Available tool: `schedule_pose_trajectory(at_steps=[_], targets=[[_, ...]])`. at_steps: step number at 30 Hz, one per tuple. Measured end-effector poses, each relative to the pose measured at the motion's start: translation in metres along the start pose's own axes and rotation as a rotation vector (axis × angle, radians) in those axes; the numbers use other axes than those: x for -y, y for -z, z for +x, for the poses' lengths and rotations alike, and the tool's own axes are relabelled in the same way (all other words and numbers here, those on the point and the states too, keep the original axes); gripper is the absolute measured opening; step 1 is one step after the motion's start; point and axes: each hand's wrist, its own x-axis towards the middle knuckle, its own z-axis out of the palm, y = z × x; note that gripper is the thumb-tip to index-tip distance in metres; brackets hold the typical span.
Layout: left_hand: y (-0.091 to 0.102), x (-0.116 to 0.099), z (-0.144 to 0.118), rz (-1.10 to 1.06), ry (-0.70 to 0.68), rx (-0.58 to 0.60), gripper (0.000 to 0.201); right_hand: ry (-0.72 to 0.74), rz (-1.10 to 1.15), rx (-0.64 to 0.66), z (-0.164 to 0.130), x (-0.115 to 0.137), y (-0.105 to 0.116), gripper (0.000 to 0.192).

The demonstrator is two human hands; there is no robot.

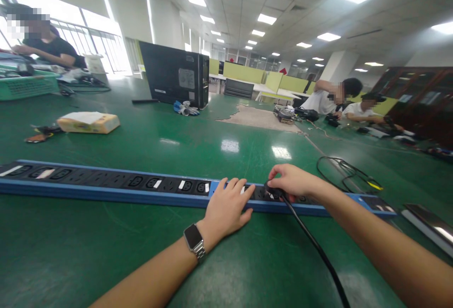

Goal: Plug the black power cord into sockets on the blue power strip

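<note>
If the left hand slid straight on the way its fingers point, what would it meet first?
Probably the black plug that the right hand holds; the left hand lies flat on the power strip, fingers aimed toward it.

I'm looking into an open-plan office: beyond the black computer tower point(175, 75) run rows of ceiling light panels point(267, 19) and yellow-green desk partitions point(247, 72).

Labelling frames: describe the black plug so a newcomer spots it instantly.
Find the long blue power strip lying across the green table. Near its right end, the right hand pinches the black plug, beside the flat left hand. Only it trails a black cable toward the camera.
</note>
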Motion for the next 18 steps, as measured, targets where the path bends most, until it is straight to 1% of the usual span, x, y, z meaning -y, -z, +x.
schedule_pose_trajectory(at_steps=[3, 7, 9, 11, 13, 15, 18], targets=[[0.0, 0.001, 0.0, -0.001, 0.0, 0.002, 0.054, 0.018, -0.021, 0.002, 0.007, 0.005, -0.009, 0.024], [0.0, 0.001, -0.001, 0.004, -0.004, 0.009, 0.055, 0.011, -0.094, -0.024, 0.014, 0.005, -0.012, 0.024], [0.001, 0.0, 0.0, 0.007, -0.002, 0.011, 0.055, 0.03, -0.129, -0.034, 0.014, 0.005, -0.014, 0.025], [0.001, 0.0, 0.0, 0.01, 0.003, 0.012, 0.055, 0.076, -0.194, -0.086, 0.012, 0.008, -0.018, 0.024], [0.001, 0.0, 0.0, 0.012, 0.003, 0.015, 0.055, 0.131, -0.283, -0.179, 0.009, 0.012, -0.023, 0.023], [0.0, 0.0, 0.0, 0.012, 0.004, 0.014, 0.055, 0.153, -0.357, -0.249, 0.007, 0.015, -0.026, 0.022], [-0.001, 0.0, -0.001, 0.008, 0.003, 0.012, 0.056, 0.147, -0.402, -0.286, 0.005, 0.015, -0.028, 0.024]])
